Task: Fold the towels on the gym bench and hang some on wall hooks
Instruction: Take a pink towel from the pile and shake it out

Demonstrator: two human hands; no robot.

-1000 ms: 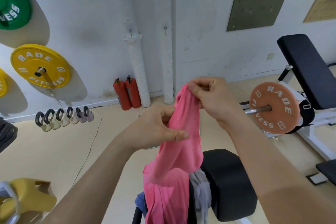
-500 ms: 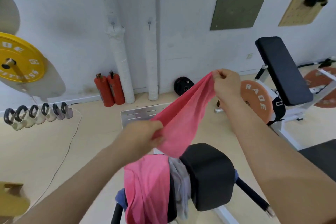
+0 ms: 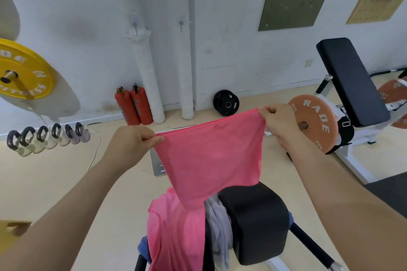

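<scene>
The pink terry towel (image 3: 209,160) is held spread in the air, its top edge pulled taut. The left hand (image 3: 130,145) has its fingers (image 3: 154,138) clamped on one corner. The right hand (image 3: 279,121) pinches the other corner in its fingers (image 3: 264,110), slightly higher. Below the fingers the towel's lower part drapes over the end of the bench (image 3: 308,240), touching a crumpled grey towel (image 3: 218,222) beside a black foam roller pad (image 3: 255,222). Just beyond the right fingers stands a round orange weight plate (image 3: 317,123).

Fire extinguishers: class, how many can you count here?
2. Both stand by the wall, left of the pipes: one extinguisher, the other right beside it. None seems hidden.
</scene>
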